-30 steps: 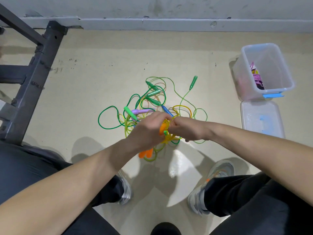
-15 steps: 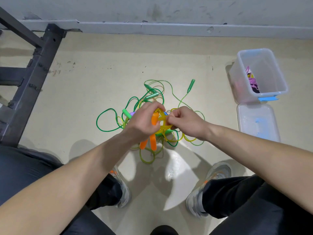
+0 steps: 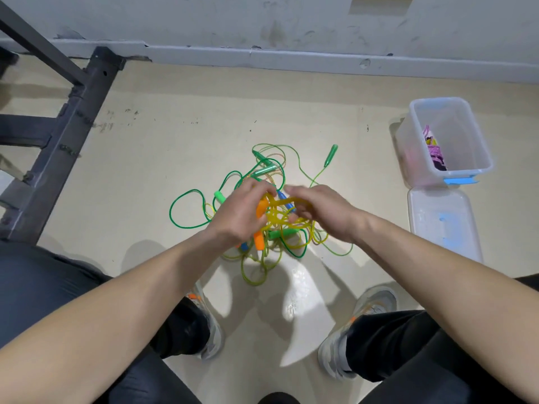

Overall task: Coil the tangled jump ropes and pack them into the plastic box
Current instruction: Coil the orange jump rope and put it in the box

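left grip [image 3: 242, 217]: closed on orange handles [image 3: 260, 225], long axis toward the person
right grip [image 3: 323, 212]: fingers hooked in yellow rope [image 3: 280, 218], winding
plastic box [image 3: 478, 167]: far right, right hand nearer

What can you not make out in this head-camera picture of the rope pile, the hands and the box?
- Head view: which cords the right hand holds; motion blur smears its fingers.
- Head view: the left hand's grip on the orange handles; its back hides the fingers.
- Head view: the pink bundle in the plastic box; too small to tell its coiling.
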Available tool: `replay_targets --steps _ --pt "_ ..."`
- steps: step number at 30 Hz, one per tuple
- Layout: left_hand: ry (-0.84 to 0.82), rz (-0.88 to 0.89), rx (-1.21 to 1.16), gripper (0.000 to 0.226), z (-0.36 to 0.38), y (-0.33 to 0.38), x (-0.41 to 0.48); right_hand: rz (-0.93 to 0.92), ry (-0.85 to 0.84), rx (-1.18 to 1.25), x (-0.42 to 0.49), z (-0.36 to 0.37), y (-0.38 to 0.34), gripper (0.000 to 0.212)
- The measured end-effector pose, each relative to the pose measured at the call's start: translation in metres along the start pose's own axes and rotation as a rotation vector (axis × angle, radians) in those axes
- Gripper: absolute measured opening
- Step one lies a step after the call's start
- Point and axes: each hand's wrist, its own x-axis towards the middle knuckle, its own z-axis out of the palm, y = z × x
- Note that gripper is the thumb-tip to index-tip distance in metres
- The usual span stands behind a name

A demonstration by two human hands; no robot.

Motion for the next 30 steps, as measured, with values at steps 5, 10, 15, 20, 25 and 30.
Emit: replay_targets --steps 5,10,15,20,25,30 --pt "0.104 -0.148 -0.107 0.046 -0.015 -0.011 0.013 0.191 -0.245 0.542 -0.014 -0.002 -0.004 0.041" --pt "0.14 -0.171 -0.113 0.045 -0.026 -0.018 0.018 0.14 -0.275 0.562 -0.024 -0.013 -0.008 0.042" --pt "0.178 -0.206 -0.149 0.043 -0.034 -0.027 0.026 0.148 -0.29 0.741 -0.032 -0.009 -0.012 0.048" --pt "0.152 -0.098 0.031 0.042 -0.043 -0.04 0.037 0.211 -0.443 0.709 -0.042 -0.007 -0.008 0.054" --pt "0.09 0.005 0.18 0.044 -0.054 -0.041 0.055 0.043 -0.326 0.779 -0.041 -0.005 -0.003 0.06" --pt "0.06 0.034 0.253 0.044 -0.071 -0.049 0.06 0.207 -0.566 0.73 -0.052 -0.027 -0.008 0.073"
